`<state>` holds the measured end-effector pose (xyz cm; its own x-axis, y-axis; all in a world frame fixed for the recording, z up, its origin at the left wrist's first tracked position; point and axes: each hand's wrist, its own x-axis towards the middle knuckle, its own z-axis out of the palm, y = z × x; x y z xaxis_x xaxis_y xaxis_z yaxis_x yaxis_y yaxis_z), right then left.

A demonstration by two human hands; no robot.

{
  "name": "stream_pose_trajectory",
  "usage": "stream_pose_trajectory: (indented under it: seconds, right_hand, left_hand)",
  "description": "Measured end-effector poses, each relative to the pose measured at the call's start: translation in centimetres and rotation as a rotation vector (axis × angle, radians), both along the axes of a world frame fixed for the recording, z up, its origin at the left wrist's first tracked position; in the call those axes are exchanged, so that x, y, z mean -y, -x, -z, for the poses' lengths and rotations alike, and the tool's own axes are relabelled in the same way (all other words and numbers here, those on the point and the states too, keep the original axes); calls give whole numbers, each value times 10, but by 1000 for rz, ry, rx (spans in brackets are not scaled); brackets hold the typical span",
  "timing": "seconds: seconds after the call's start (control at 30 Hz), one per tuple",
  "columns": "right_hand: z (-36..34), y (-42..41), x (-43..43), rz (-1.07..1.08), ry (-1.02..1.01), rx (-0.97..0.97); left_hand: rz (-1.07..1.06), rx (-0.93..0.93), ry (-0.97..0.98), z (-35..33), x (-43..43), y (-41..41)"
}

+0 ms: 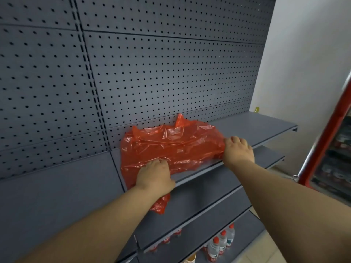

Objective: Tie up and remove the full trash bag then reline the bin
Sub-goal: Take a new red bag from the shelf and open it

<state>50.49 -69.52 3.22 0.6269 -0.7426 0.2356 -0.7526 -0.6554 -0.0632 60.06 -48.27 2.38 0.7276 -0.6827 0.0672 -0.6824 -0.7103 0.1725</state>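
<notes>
A crumpled red plastic bag (171,147) lies flat on the top grey shelf (256,126), its back edge against the pegboard. My left hand (154,176) grips the bag's near-left edge at the shelf's front, and a corner of the bag hangs down below that hand. My right hand (239,149) clutches the bag's right end, fingers curled into the plastic. No bin or full trash bag is in view.
A dark grey pegboard wall (152,69) rises behind the shelf. Lower grey shelves (209,204) step outward below. Red-capped water bottles (221,242) stand on the bottom level. A red-framed drinks cooler (330,149) stands at the right, beside a white wall.
</notes>
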Motion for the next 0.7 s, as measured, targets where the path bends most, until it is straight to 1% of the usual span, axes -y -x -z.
stream_pose_trajectory:
  seconds: [0.2, 0.27, 0.43, 0.53, 0.6, 0.67, 0.7]
  right_hand:
    - [4, -2, 22, 15, 25, -171]
    - [3, -1, 29, -10, 39, -216]
    - [3, 4, 45, -87, 47, -261]
    - [-9, 10, 50, -146, -112, -228]
    - [-24, 15, 53, -187, -145, -220]
    - [-44, 26, 58, -200, -137, -168]
    - [-57, 33, 60, -179, -161, -96]
  left_hand:
    - [-175, -18, -36, -11, -2, 4]
    - [-252, -24, -81, -15, -3, 7]
    - [-411, -62, -228, -24, -7, 10]
    - [-487, -87, -228, -34, -10, 14]
    - [-529, -38, -215, -44, -10, 17]
    - [-556, 25, -142, -58, -5, 21]
    - [-557, 65, -73, -65, -1, 22]
